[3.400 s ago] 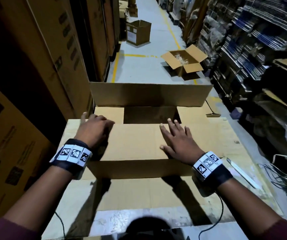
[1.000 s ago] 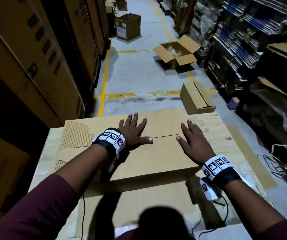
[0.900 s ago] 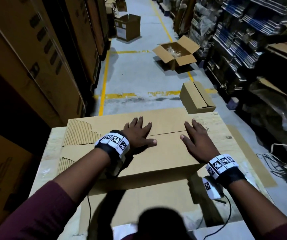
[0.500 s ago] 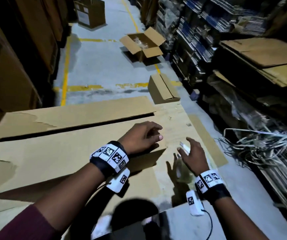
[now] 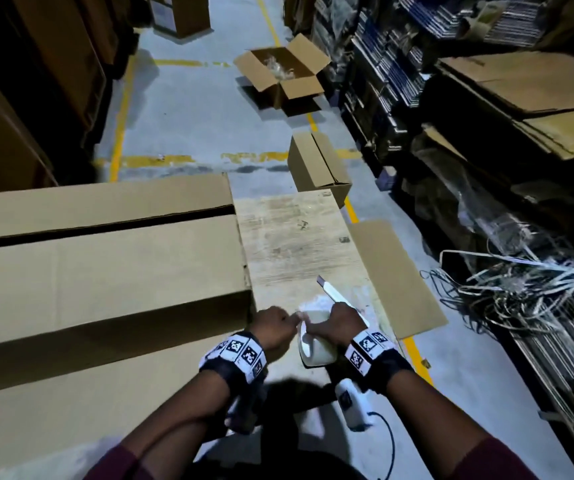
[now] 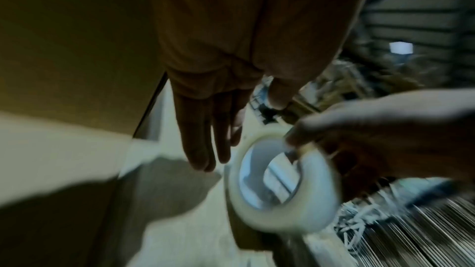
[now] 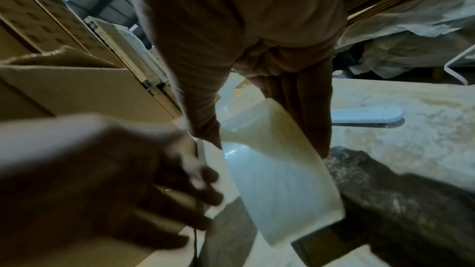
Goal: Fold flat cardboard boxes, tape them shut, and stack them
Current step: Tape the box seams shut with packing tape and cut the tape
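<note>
One folded cardboard box [image 5: 102, 275] lies flat-topped on the bench [image 5: 296, 244], its two top flaps meeting along an untaped seam. Just beside its near corner, one tape roll [image 5: 315, 344] is gripped by the right hand [image 5: 339, 325]; the left hand [image 5: 273, 329] pinches its edge. One white cutter [image 5: 330, 292] lies behind them.

The folded box [image 5: 105, 271] lies on the left part of the counter [image 5: 296, 244]. To its right, near the counter's front edge, the tape roll [image 5: 316, 348] sits between the left hand [image 5: 273, 329] and the right hand [image 5: 339, 323]. A cutter [image 5: 330, 292] lies just behind the roll. On the floor behind the counter stands a closed box [image 5: 316, 168]; farther back, an open box [image 5: 282, 74]. Shelving [image 5: 399, 81] runs along the right
</note>
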